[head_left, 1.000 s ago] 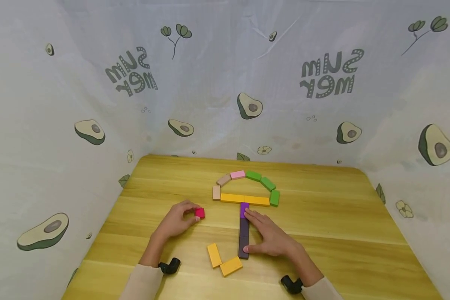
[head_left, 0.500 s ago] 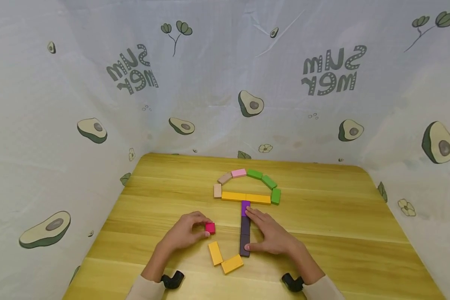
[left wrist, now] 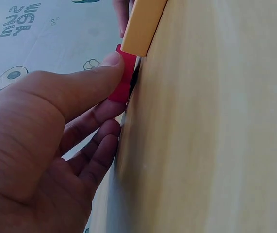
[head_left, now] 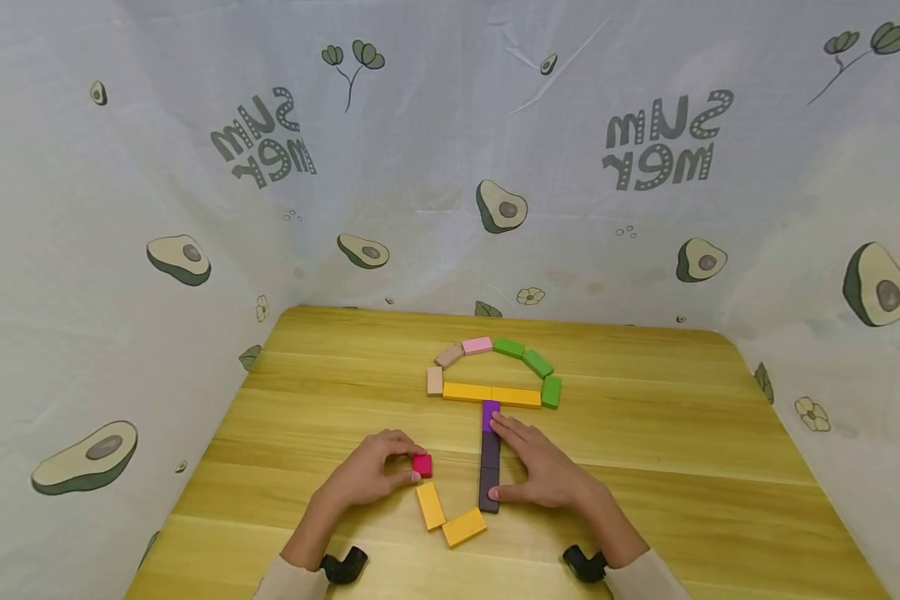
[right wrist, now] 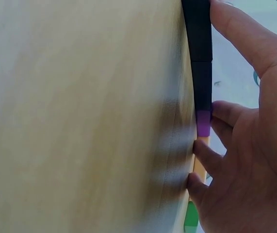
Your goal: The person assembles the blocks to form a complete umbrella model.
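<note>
My left hand (head_left: 367, 471) pinches a small red block (head_left: 423, 465) between thumb and fingertips, low over the table. Just in front of it lies a yellow block (head_left: 431, 506), and in the left wrist view the red block (left wrist: 123, 77) overlaps the yellow one's end. A second yellow block (head_left: 464, 528) meets the first at an angle. My right hand (head_left: 547, 473) is spread along a straight column: its fingertips rest on the purple block (head_left: 490, 407), its thumb on the nearer dark block (head_left: 488, 482). Another dark block (head_left: 490, 450) lies between these.
Beyond the column, two yellow blocks (head_left: 467, 392) form a crosswise bar. Over it arches a row of tan (head_left: 435, 382), pink (head_left: 477, 345) and green blocks (head_left: 537, 362). A patterned white curtain (head_left: 420, 167) encloses the wooden table (head_left: 645, 400).
My left hand has carried the red block right and toward me, up to the far end of the left yellow block. The right hand stays on the column.
</note>
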Demonstrator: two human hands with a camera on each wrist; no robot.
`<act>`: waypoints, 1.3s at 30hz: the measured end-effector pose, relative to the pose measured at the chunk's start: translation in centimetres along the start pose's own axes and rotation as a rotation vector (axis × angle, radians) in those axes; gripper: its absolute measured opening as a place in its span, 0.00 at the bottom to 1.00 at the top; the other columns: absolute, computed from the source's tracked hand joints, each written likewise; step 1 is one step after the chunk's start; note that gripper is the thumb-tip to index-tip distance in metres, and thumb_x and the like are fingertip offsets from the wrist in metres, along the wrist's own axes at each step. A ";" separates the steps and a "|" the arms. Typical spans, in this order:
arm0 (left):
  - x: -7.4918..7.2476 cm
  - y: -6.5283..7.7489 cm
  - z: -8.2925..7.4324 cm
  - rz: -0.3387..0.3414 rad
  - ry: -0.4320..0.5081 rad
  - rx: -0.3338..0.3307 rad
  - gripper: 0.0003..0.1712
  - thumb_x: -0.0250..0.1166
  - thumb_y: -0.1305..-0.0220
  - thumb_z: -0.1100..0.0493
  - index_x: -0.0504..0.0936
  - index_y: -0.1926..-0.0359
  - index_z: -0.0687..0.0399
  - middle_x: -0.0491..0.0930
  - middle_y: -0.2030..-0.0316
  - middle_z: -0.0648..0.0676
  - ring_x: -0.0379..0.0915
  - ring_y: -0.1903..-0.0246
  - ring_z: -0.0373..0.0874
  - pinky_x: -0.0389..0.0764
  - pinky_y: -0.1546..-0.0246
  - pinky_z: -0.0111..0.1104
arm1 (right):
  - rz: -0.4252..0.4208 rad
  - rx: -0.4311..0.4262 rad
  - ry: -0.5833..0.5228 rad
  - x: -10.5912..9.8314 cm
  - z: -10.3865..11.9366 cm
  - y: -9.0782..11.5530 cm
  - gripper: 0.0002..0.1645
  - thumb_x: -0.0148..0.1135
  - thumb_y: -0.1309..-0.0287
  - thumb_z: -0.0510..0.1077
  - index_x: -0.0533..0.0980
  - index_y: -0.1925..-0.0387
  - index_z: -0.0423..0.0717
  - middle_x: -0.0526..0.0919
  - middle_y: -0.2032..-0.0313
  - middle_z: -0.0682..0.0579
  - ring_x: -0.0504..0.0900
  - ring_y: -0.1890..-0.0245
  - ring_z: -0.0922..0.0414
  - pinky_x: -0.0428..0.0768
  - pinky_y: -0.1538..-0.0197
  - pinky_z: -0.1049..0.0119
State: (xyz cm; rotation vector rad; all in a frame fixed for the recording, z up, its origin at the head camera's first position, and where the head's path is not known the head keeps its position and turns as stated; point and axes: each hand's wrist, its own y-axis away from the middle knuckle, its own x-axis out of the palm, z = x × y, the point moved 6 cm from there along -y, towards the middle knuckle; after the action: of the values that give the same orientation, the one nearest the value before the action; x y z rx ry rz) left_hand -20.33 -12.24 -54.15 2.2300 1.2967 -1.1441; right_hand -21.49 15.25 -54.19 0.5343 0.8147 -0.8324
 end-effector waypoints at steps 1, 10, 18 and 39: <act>0.0 0.0 0.0 0.001 -0.001 0.001 0.18 0.72 0.34 0.49 0.88 0.45 0.45 0.84 0.52 0.42 0.79 0.50 0.39 0.82 0.44 0.42 | 0.000 -0.001 -0.002 0.0 0.0 0.0 0.65 0.71 0.48 0.73 0.54 0.18 0.49 0.54 0.19 0.46 0.54 0.20 0.38 0.51 0.21 0.36; -0.2 0.1 -0.1 -0.005 0.012 -0.013 0.16 0.69 0.30 0.49 0.87 0.44 0.43 0.84 0.50 0.41 0.79 0.48 0.39 0.81 0.42 0.43 | -0.004 -0.010 -0.003 -0.1 0.0 0.0 0.65 0.71 0.48 0.73 0.54 0.18 0.50 0.54 0.19 0.47 0.54 0.20 0.38 0.51 0.20 0.36; 0.0 0.0 -0.1 -0.004 -0.001 0.005 0.14 0.67 0.29 0.51 0.88 0.44 0.41 0.84 0.50 0.40 0.78 0.47 0.38 0.81 0.42 0.42 | -0.004 -0.008 0.001 -0.1 0.0 -0.1 0.66 0.71 0.48 0.73 0.54 0.18 0.49 0.54 0.19 0.47 0.54 0.20 0.38 0.51 0.20 0.36; 0.0 0.4 -0.4 0.021 0.011 -0.029 0.14 0.68 0.30 0.49 0.88 0.45 0.38 0.84 0.49 0.40 0.76 0.44 0.40 0.78 0.39 0.48 | -0.011 -0.015 0.004 0.0 0.0 0.0 0.65 0.71 0.48 0.73 0.55 0.19 0.49 0.55 0.19 0.46 0.55 0.20 0.38 0.50 0.20 0.36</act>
State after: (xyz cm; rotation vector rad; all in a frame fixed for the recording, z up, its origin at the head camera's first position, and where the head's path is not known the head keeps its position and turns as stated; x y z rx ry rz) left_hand -19.79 -12.22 -54.00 2.2269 1.2833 -1.1004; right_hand -21.55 15.27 -54.19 0.5190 0.8277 -0.8355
